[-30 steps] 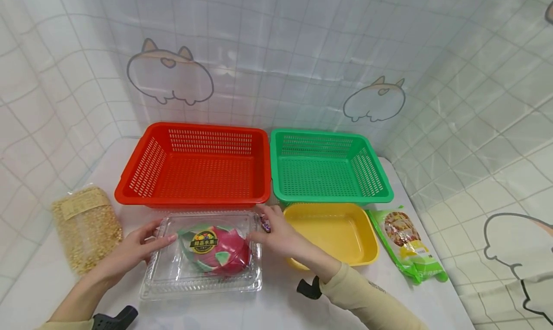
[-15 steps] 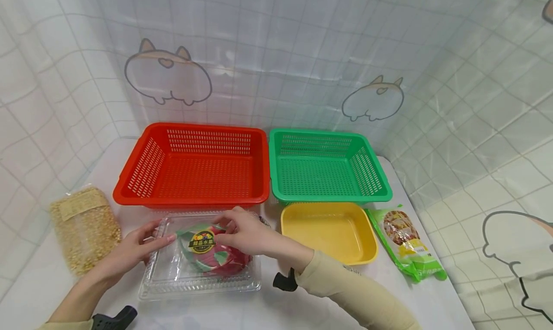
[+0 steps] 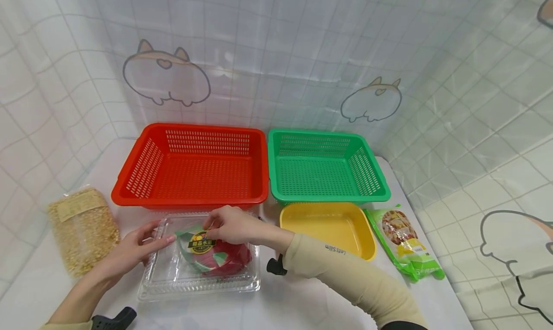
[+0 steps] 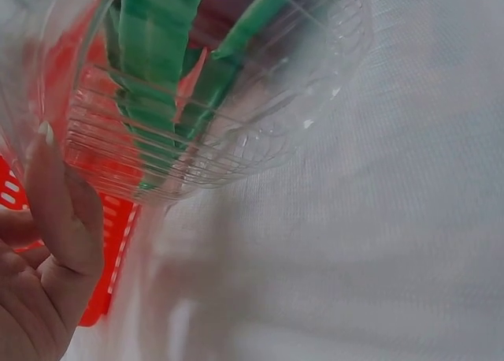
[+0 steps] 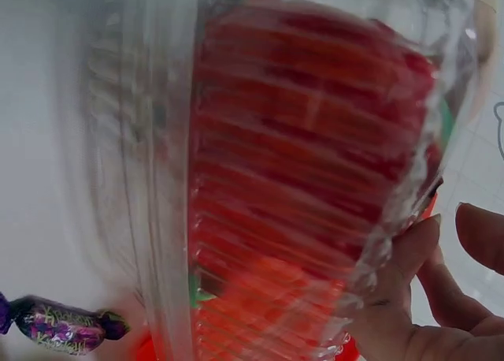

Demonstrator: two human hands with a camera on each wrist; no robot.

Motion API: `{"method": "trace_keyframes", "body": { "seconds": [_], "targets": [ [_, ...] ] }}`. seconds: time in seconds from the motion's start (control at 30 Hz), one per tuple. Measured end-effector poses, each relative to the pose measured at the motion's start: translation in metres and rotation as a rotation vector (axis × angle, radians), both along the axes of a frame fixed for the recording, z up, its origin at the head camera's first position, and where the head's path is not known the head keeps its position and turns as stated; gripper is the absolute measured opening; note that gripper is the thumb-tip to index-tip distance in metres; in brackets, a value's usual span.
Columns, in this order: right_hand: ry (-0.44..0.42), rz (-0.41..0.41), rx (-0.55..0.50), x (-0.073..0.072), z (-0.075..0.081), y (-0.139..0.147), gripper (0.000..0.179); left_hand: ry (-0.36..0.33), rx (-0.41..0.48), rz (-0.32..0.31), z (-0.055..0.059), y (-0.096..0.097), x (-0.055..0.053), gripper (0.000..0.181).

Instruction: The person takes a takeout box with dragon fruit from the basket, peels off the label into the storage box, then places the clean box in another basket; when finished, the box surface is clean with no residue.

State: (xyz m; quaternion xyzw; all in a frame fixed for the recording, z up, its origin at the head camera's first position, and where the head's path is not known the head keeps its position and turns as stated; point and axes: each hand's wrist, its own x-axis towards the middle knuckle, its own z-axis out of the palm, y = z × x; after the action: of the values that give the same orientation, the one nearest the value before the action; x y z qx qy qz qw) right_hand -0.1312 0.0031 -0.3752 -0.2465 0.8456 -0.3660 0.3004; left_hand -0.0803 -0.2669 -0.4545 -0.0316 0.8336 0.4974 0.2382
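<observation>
A clear plastic fruit box (image 3: 162, 272) with a ridged lid holds a red and green dragon fruit (image 3: 231, 260). On its lid is a round fruit sticker (image 3: 201, 242) with a black band. My left hand (image 3: 140, 246) holds the box's left side, thumb over the lid; in the left wrist view a fingertip (image 4: 47, 136) meets the clear wall. My right hand (image 3: 233, 227) reaches over the lid, its bent fingertips right at the sticker's upper right edge. In the right wrist view its thumb and finger stand a little apart beside the box.
Behind the box stand a red basket (image 3: 190, 203) and a green basket (image 3: 330, 195). A yellow tub (image 3: 328, 219) sits to the right, near a green snack bag (image 3: 403, 243). At the left lies a bag of yellow kernels (image 3: 84, 229). A purple-wrapped candy (image 5: 59, 325) lies beside the box.
My right hand has moved left from the box's right edge onto the lid by the sticker. The left hand and the box stay in place.
</observation>
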Motion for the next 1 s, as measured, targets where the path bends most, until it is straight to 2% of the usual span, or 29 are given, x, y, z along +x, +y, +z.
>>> {"method": "trace_keyframes", "body": {
  "seconds": [0.23, 0.5, 0.77, 1.0],
  "targets": [
    [0.014, 0.004, 0.032, -0.003, -0.001, -0.002, 0.012, 0.018, -0.003, 0.004, 0.001, 0.002, -0.001, 0.084],
    [0.182, 0.073, 0.154, -0.003, -0.003, -0.01, 0.009, 0.037, -0.005, 0.002, 0.001, 0.003, 0.0, 0.081],
    [0.337, 0.125, 0.208, 0.003, -0.005, -0.015, 0.009, 0.048, 0.005, 0.003, 0.0, 0.003, 0.0, 0.08],
    [0.368, 0.127, 0.229, 0.004, -0.006, -0.018, 0.009, 0.036, 0.007, 0.005, 0.002, 0.003, 0.001, 0.079]
  ]
}}
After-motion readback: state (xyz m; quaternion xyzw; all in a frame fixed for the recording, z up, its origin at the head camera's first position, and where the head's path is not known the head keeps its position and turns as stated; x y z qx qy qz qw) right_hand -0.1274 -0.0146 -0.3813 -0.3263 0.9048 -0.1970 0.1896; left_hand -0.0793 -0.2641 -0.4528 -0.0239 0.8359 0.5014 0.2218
